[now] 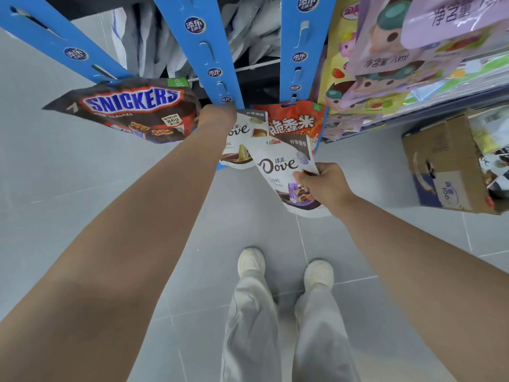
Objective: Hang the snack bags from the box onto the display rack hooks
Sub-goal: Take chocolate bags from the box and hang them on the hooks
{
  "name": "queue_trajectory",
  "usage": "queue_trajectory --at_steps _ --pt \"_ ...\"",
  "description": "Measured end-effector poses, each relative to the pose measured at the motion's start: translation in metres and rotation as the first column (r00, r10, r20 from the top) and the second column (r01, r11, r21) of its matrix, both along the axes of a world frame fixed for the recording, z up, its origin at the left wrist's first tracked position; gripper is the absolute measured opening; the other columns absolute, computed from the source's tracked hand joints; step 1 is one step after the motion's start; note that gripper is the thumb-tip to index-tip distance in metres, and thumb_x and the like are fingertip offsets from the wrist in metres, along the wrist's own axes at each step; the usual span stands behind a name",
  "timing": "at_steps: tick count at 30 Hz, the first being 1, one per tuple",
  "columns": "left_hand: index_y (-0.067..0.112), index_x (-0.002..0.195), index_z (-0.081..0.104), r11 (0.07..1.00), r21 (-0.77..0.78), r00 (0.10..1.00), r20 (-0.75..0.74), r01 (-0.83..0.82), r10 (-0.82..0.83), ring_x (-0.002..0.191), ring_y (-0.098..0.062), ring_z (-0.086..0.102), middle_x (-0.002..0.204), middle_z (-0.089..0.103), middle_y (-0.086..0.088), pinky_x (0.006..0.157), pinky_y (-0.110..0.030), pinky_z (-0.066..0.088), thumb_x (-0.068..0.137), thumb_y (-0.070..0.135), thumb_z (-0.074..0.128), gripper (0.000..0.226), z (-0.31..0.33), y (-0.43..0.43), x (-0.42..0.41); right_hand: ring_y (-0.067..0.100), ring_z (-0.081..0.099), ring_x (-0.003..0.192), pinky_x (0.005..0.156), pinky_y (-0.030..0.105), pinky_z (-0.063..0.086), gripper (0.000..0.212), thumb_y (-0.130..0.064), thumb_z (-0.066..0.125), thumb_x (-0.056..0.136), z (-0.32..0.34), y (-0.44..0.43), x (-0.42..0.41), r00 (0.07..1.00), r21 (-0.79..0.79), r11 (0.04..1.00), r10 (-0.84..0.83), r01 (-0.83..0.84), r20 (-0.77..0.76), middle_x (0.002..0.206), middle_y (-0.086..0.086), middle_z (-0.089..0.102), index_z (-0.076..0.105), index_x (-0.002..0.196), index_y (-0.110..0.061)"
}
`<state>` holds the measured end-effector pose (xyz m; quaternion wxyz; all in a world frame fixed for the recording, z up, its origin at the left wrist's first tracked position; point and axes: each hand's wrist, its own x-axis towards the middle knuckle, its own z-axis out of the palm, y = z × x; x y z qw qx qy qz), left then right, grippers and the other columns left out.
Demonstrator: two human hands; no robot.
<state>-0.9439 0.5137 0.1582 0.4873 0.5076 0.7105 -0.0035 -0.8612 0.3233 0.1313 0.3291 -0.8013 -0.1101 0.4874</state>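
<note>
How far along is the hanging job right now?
Done: a Snickers bag hangs from the left blue strip and an orange bag from the right strip. In hand: the left hand is at the middle strip's foot beside a yellow Dove bag, fingers hidden; the right hand grips a purple Dove bag. Left: hooks higher up look bare, and the box seems to hold more packets.

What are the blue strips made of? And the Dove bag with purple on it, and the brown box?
Blue strips: probably thin plastic, smooth, with punched slots. Dove bag: likely plastic film, smooth, curling and creased. Box: cardboard, dull brown, worn edges.
</note>
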Motion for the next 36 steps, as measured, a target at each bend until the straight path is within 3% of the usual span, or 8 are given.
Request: queue_trajectory --at_steps 3,6,9,12,16,22,30,36 --pt "0.012 0.125 0.048 1.000 -0.008 0.999 -0.036 -0.015 0.015 0.107 -0.027 0.060 0.120 0.061 -0.008 0.095 -0.038 0.049 0.066 0.043 0.054 0.067 0.003 -0.012 -0.007 0.020 0.060 0.084 0.077 0.028 0.045 0.022 -0.009 0.064 0.085 0.004 0.003 0.001 1.000 0.021 1.000 -0.012 0.012 -0.011 0.090 0.009 0.066 0.070 0.105 -0.003" --pt "0.012 0.131 0.040 0.997 -0.003 0.984 -0.159 0.083 -0.083 0.125 -0.028 0.045 0.133 0.047 -0.010 0.106 -0.045 0.037 0.063 0.048 0.053 0.078 0.015 -0.031 -0.012 0.021 0.061 0.088 0.084 0.031 0.048 0.023 -0.008 0.064 0.085 0.009 0.005 -0.001 0.999 0.035 0.999 -0.014 0.016 -0.032 0.101 0.014 0.069 0.069 0.106 -0.003" --pt "0.018 0.138 0.041 0.905 0.078 0.884 -0.264 0.418 -0.385 0.137 -0.021 0.029 0.145 0.039 -0.002 0.115 -0.046 0.018 0.085 0.039 0.055 0.059 0.020 -0.050 -0.020 0.022 0.062 0.092 0.088 0.033 0.049 0.023 -0.008 0.064 0.085 0.016 0.007 -0.002 0.998 0.030 0.999 0.026 -0.024 -0.057 0.107 0.015 0.069 0.069 0.108 -0.004" --pt "0.028 0.117 0.062 0.785 0.269 0.830 -0.164 0.558 -0.534 0.127 -0.012 0.045 0.128 0.058 0.010 0.116 -0.047 0.014 0.088 0.028 0.056 0.030 0.024 -0.058 -0.036 0.025 0.064 0.099 0.093 0.035 0.050 0.025 -0.009 0.066 0.084 0.022 0.010 -0.004 0.993 0.008 0.996 0.088 -0.088 -0.079 0.109 0.013 0.069 0.068 0.109 -0.005" --pt "0.017 0.100 0.071 0.808 0.397 0.884 -0.019 0.435 -0.466 0.101 -0.019 0.061 0.101 0.069 0.003 0.099 -0.043 0.042 0.088 0.014 0.059 0.017 0.028 -0.055 -0.051 0.022 0.066 0.089 0.089 0.034 0.052 0.026 -0.010 0.068 0.083 0.030 0.016 -0.009 0.988 0.074 0.994 0.086 -0.077 -0.125 0.105 0.009 0.069 0.068 0.109 -0.007" --pt "0.012 0.090 0.065 0.866 0.449 0.953 0.089 0.221 -0.289 0.091 -0.022 0.062 0.086 0.064 0.002 0.082 -0.037 0.052 0.082 0.008 0.060 0.011 0.038 -0.043 -0.052 0.018 0.064 0.076 0.081 0.031 0.053 0.017 -0.012 0.066 0.085 0.040 0.033 -0.016 0.986 0.188 0.982 0.002 0.030 -0.168 0.085 0.008 0.069 0.070 0.098 -0.003" --pt "0.011 0.101 0.062 0.765 0.644 0.986 0.111 0.024 -0.124 0.094 -0.023 0.061 0.097 0.068 -0.003 0.089 -0.048 0.047 0.087 0.014 0.051 0.018 0.036 -0.029 -0.027 0.022 0.053 0.076 0.061 0.028 0.037 0.026 -0.014 0.048 0.095 0.041 0.070 -0.011 0.901 0.141 0.945 0.225 -0.294 0.371 0.081 0.011 0.063 0.070 0.095 -0.001" --pt "0.012 0.105 0.061 0.747 0.665 0.985 0.119 0.013 -0.124 0.096 -0.022 0.061 0.099 0.067 -0.003 0.091 -0.046 0.047 0.089 0.018 0.055 0.018 0.031 -0.021 -0.018 0.022 0.048 0.071 0.061 0.027 0.029 0.028 -0.015 0.049 0.095 0.038 0.075 0.001 0.909 0.191 0.944 0.184 -0.270 0.375 0.072 0.017 0.057 0.069 0.087 0.004"
